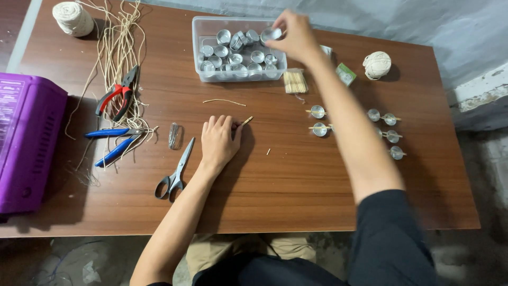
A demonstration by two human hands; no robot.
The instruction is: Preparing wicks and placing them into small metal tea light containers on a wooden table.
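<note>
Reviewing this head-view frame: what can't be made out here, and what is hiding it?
- Purple crate: cut off by the left edge.
- Cup in the right hand: mostly covered by the fingers and blurred.
- Stick at the left hand: the fingers cover its near end.
- Cups right of the forearm: the arm hides part of the rows.
- Green packet: too small to identify.

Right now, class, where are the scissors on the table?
In the head view the scissors lie on the wooden table, just left of the left hand and right of the blue-handled pliers.
</note>
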